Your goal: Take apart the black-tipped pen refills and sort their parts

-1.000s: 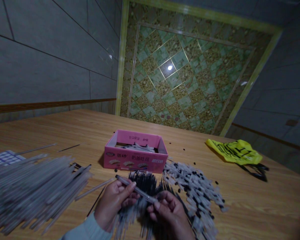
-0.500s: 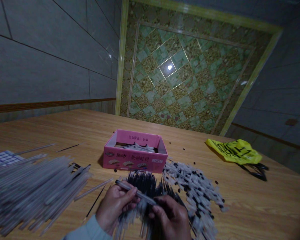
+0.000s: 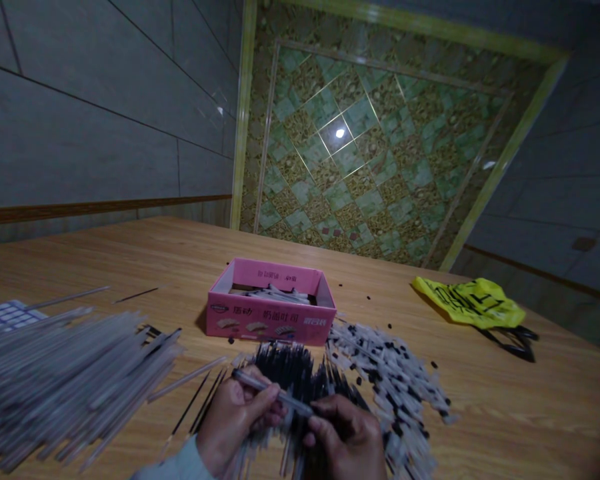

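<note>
A pen [image 3: 293, 401] with a clear barrel and a dark end slants between my two hands. My left hand [image 3: 243, 413] pinches its upper left part between thumb and fingers. At the lower right end, the thumb and fingers of my right hand [image 3: 347, 433] close around the pen's tip area. Beneath and behind both hands lies a pile of dark pen refills [image 3: 285, 363]. A heap of small clear caps [image 3: 400, 387] mixed with black plugs sits to the right. On the left spreads a large pile of clear pen barrels [image 3: 70, 387].
A pink cardboard box [image 3: 270, 323] with assembled-looking pens in it stands behind the refills. A yellow plastic bag [image 3: 467, 303] lies at the right on the wooden table [image 3: 180, 260]. A checked cloth [image 3: 10, 317] is at the left edge. Tiled walls rise around.
Both hands have shifted slightly right and down with the pen still held between them. More dark refills show beside my left hand. The piles and box stay put.
</note>
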The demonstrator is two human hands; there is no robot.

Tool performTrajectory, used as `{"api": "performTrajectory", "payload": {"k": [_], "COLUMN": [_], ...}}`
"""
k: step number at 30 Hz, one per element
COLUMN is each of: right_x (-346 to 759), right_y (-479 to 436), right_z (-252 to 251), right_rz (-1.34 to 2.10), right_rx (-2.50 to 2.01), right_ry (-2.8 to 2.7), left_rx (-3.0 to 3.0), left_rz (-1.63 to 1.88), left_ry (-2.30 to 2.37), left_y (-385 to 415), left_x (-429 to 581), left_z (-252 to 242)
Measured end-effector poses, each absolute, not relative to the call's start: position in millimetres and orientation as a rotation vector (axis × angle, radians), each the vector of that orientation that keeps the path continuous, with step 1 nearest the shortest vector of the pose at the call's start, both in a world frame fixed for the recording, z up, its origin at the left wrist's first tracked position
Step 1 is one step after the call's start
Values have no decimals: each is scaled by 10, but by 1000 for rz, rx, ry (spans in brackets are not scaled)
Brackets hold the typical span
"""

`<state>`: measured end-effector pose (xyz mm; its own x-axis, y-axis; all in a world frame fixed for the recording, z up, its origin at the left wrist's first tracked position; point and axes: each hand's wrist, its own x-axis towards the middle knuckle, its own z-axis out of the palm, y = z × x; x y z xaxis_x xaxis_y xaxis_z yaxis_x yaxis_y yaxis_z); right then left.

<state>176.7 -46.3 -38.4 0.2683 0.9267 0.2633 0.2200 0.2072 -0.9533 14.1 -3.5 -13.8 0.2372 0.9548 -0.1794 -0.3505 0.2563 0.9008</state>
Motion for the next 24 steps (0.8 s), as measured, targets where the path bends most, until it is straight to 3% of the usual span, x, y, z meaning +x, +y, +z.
{"api": "performTrajectory", "payload": {"k": [16,20,24], "right_x": [1684,1762,1947], "right_y": [-411,-262,162], "right_z": [-406,-22,523], "right_rz": [1073,826,286], "right_rx": [-1105,-1161,-1299], "right_ry": [-1078,-1197,-1445], "left_rx": [1088,1268,1711], "left_rz": [1140,1208,1249], "left_ry": [878,985,1321], "left_y": [69,170,223], "left_x": [124,34,-147], "left_z": [-160,-196,-113]}}
